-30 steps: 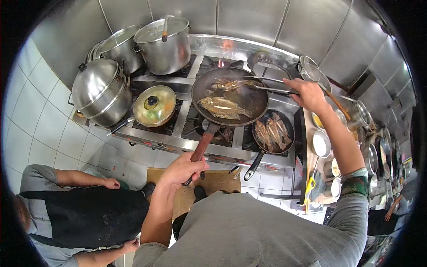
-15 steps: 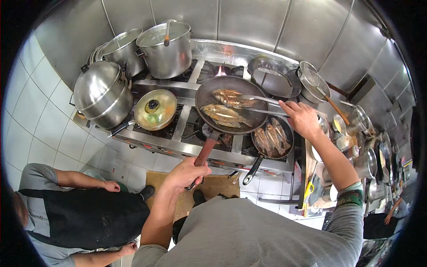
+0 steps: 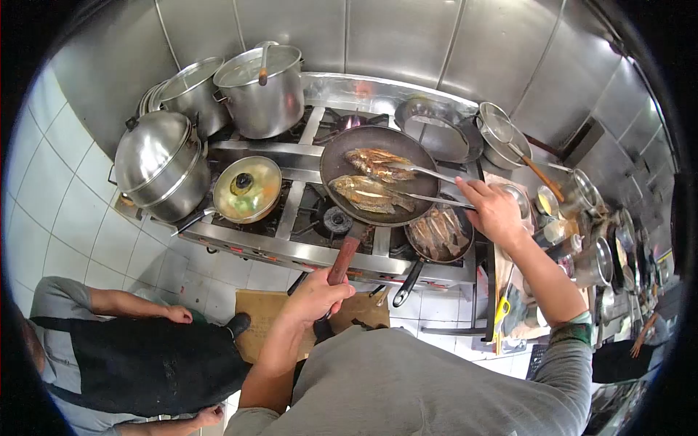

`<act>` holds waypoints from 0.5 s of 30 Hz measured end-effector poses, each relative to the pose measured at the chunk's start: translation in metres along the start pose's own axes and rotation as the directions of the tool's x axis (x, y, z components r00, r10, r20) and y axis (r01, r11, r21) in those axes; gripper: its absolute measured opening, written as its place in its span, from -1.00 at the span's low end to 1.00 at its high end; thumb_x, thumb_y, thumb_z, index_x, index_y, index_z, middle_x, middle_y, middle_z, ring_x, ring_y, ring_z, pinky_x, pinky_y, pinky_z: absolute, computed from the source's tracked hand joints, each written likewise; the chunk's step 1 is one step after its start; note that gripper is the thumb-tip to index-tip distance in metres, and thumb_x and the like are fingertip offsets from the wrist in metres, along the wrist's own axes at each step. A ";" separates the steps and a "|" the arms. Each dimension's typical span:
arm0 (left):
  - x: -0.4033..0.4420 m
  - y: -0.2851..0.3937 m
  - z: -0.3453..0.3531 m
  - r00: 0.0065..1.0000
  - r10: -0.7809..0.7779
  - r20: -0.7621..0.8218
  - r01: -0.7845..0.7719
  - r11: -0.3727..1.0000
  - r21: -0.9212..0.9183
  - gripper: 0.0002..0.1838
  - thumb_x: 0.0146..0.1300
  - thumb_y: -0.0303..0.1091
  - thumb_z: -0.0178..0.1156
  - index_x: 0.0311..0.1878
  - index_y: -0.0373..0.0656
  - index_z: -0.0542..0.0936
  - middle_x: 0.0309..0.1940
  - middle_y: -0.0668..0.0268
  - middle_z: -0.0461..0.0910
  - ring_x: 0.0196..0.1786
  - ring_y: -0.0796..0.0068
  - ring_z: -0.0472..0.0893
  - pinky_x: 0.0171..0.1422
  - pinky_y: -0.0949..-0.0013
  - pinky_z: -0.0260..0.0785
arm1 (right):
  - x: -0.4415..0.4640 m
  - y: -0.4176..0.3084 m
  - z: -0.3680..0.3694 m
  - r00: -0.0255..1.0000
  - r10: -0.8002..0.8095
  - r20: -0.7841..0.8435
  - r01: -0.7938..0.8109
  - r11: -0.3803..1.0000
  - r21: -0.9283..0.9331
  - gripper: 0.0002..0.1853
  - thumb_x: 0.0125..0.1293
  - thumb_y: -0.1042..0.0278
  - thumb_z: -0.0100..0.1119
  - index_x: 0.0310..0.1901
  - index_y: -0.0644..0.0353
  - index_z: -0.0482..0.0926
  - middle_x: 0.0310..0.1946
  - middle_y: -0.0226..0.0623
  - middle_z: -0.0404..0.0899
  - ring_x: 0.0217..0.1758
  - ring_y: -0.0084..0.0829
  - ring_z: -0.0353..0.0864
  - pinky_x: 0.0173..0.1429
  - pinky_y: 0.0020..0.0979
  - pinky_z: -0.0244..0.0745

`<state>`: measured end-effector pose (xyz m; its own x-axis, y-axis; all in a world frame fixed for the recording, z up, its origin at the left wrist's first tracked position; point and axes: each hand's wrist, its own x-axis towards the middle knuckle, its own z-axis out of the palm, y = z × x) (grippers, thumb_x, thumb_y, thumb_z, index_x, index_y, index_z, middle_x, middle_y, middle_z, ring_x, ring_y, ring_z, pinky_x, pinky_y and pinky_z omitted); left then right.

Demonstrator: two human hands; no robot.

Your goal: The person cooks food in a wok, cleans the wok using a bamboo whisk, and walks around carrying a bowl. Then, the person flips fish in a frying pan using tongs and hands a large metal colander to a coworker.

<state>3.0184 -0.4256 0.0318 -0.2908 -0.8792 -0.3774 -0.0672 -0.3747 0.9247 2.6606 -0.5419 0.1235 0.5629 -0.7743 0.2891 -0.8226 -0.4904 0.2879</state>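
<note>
My left hand [image 3: 318, 294] is closed round the brown handle of a dark frying pan [image 3: 342, 149], which is held over the stove. Two browned fish lie in it, an upper fish [image 3: 374, 164] and a lower fish [image 3: 363, 192]. Metal tongs [image 3: 435, 175] are gripped in my right hand [image 3: 496, 211]. Their arms are spread, one tip at the upper fish and the other by the tail of the lower fish. Just below the pan's right side sits a smaller frying pan [image 3: 413, 282] with several fried pieces of fish [image 3: 438, 231].
On the stove [image 3: 291, 251] stand a lidded pan [image 3: 247, 190], a steamer pot [image 3: 161, 166], a tall stockpot [image 3: 263, 98] and a dark wok [image 3: 434, 131]. A co-worker in a black apron [image 3: 153, 360] is at the left. Yellow scissors [image 3: 502, 311] hang beside the right-hand counter.
The frying pan has shifted slightly right relative to the stove, uncovering more of the front burner. The tongs have spread wider, with the lower arm now down at the lower fish's tail.
</note>
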 end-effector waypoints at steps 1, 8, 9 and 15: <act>-0.001 0.001 0.002 1.000 -0.004 0.000 0.004 1.000 -0.003 -0.85 0.21 -0.35 0.27 -0.32 -0.16 0.49 -0.65 0.48 0.43 -0.65 0.67 0.38 -0.57 0.49 0.16 | 0.001 -0.001 0.005 1.000 0.007 -0.001 -0.007 1.000 -0.007 -0.27 0.04 0.36 0.38 0.34 -0.01 0.43 0.00 -0.40 0.57 -0.13 -0.28 0.65 -0.06 -0.25 0.60; -0.002 -0.002 0.013 1.000 -0.014 0.015 0.013 1.000 0.012 -0.83 0.22 -0.33 0.27 -0.28 -0.16 0.49 -0.63 0.48 0.43 -0.65 0.68 0.38 -0.57 0.48 0.12 | 0.006 -0.014 0.030 0.997 0.075 -0.019 -0.076 0.996 -0.054 -0.25 0.10 0.28 0.38 0.38 0.00 0.37 0.02 -0.34 0.56 -0.13 -0.25 0.64 -0.03 -0.26 0.59; -0.003 -0.002 0.014 1.000 -0.012 0.018 0.012 1.000 0.007 -0.83 0.22 -0.33 0.27 -0.28 -0.16 0.49 -0.63 0.48 0.43 -0.65 0.68 0.38 -0.57 0.48 0.12 | 0.006 -0.017 0.035 0.996 0.093 -0.019 -0.094 0.994 -0.063 -0.25 0.12 0.27 0.38 0.39 0.00 0.36 0.03 -0.34 0.56 -0.13 -0.25 0.64 -0.02 -0.26 0.59; -0.005 -0.003 0.019 1.000 0.007 0.017 -0.007 1.000 -0.015 -0.83 0.23 -0.33 0.27 -0.27 -0.17 0.48 -0.63 0.47 0.43 -0.64 0.67 0.38 -0.56 0.48 0.14 | 0.010 -0.022 0.058 0.990 0.143 0.019 -0.141 0.987 -0.080 -0.28 0.17 0.25 0.34 0.40 0.01 0.35 0.02 -0.30 0.56 -0.12 -0.21 0.65 -0.02 -0.23 0.60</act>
<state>3.0022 -0.4146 0.0316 -0.3077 -0.8765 -0.3702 -0.0508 -0.3734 0.9263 2.6792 -0.5619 0.0668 0.4381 -0.8438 0.3101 -0.8844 -0.3427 0.3167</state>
